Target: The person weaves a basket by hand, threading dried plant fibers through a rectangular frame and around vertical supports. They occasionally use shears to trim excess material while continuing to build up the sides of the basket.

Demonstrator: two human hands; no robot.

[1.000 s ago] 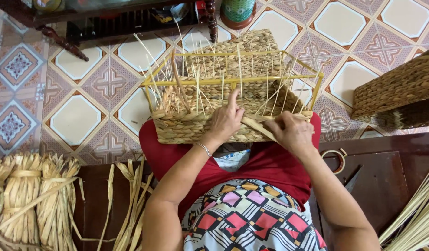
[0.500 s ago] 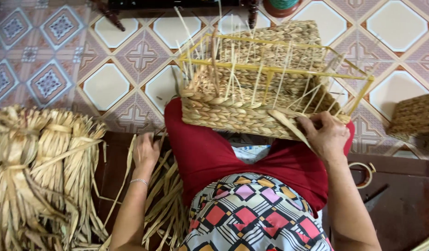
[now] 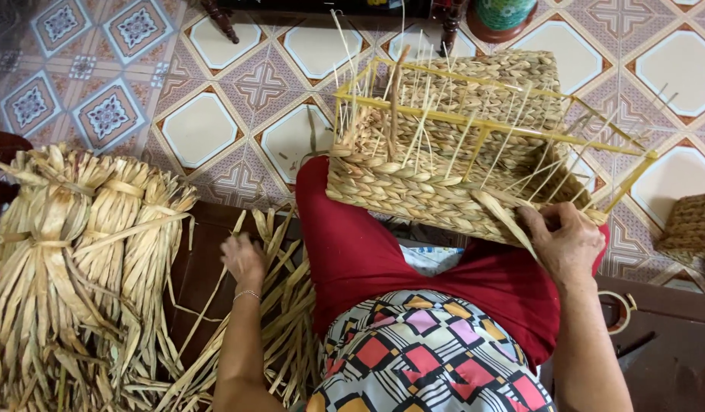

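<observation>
Seen from above, a seated person works a half-woven basket [image 3: 451, 175] that rests on their red-clad lap [image 3: 367, 259]. The basket has a yellow wire frame [image 3: 520, 130] with thin pale spokes standing up from braided straw walls.

The right hand [image 3: 566, 244] is at the basket's near right corner. Its grip is closed, thumb and fingers pinching a flat straw strand [image 3: 509, 221] that runs up and left from the grip to the woven wall, which the hand touches.

The left hand [image 3: 244, 259] is well apart from the basket, down at the person's left side. It lies palm-down on a loose heap of dried straw strips [image 3: 283, 320]; I cannot tell whether its grip has closed on any strip. A thin bracelet [image 3: 245, 294] circles the wrist just behind the grip.

Further left of that grip stand tied bundles of dried straw [image 3: 85, 244]. Beyond the basket is a patterned tile floor [image 3: 215, 130]. To the right of the right grip, another woven basket [image 3: 692, 225] shows at the edge.
</observation>
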